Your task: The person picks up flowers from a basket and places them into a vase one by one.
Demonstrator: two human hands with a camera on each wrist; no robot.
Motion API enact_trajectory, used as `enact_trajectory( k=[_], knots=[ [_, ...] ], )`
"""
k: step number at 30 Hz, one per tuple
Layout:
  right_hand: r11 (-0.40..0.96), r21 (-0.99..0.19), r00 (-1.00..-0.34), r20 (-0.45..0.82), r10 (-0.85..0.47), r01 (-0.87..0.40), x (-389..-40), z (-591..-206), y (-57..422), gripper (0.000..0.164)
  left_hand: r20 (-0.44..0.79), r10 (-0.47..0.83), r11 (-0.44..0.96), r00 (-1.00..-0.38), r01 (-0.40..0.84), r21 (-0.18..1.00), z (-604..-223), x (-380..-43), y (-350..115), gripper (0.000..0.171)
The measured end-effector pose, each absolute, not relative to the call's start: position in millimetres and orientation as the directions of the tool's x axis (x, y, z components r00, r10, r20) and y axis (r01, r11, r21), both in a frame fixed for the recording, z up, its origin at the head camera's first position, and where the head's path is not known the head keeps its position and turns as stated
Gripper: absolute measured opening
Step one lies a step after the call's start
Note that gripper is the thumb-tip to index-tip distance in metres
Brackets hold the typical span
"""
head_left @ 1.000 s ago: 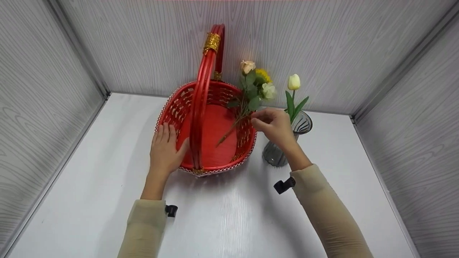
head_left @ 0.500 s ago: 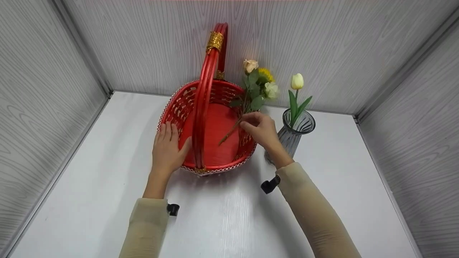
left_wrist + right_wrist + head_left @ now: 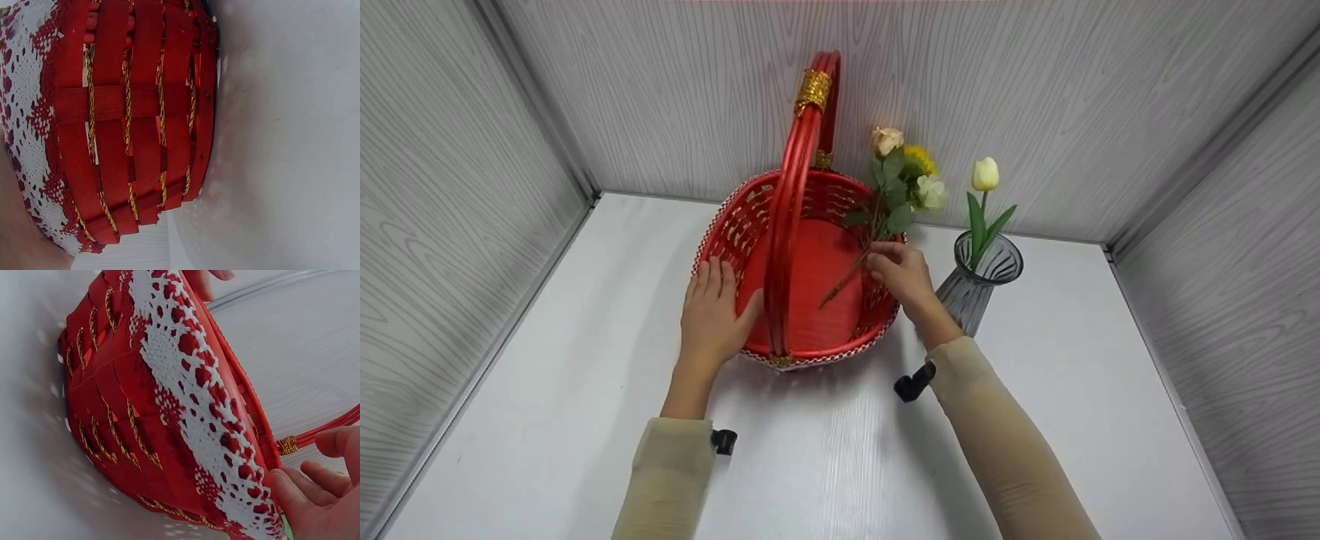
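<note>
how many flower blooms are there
4: a peach rose, yellow bloom and pale bloom at the far right side of the red basket, plus a tulip in the glass vase. Leaves may hide others.

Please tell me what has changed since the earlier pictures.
The right hand moved left, away from the vase, up to the flower stems over the basket; whether it holds them is unclear. The left hand stayed resting on the basket; basket and vase stayed put.

Flowers (image 3: 895,193) aslant in red basket (image 3: 826,351)
</note>
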State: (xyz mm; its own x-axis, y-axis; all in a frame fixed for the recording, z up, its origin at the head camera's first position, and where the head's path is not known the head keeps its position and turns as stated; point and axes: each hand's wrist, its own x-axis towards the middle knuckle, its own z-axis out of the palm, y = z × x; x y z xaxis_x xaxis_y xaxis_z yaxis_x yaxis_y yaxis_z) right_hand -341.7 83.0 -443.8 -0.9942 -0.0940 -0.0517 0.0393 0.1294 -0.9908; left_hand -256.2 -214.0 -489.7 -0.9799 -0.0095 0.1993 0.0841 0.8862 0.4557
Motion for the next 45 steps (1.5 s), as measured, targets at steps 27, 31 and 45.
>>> enact_trajectory(
  k=[27,31,45],
  knots=[
    [-0.126,-0.933,-0.941,-0.327,-0.090,0.336,-367.4,-438.9,66.6,0.067,0.191,-0.020,0.884,-0.981,0.072,0.461,-489.8,-256.3,-213.3,0.087],
    [-0.177,-0.908,-0.923,-0.361,-0.132,0.381,-371.1,-438.0,67.9,0.068,0.187,-0.017,0.884,-0.982,0.072,0.462,-490.2,-256.0,-213.7,0.087],
    [-0.151,-0.854,-0.861,-0.467,-0.202,0.498,-379.1,-437.9,71.1,0.078,0.189,-0.016,0.883,-0.982,0.075,0.463,-491.3,-255.9,-213.1,0.090]
  ],
)
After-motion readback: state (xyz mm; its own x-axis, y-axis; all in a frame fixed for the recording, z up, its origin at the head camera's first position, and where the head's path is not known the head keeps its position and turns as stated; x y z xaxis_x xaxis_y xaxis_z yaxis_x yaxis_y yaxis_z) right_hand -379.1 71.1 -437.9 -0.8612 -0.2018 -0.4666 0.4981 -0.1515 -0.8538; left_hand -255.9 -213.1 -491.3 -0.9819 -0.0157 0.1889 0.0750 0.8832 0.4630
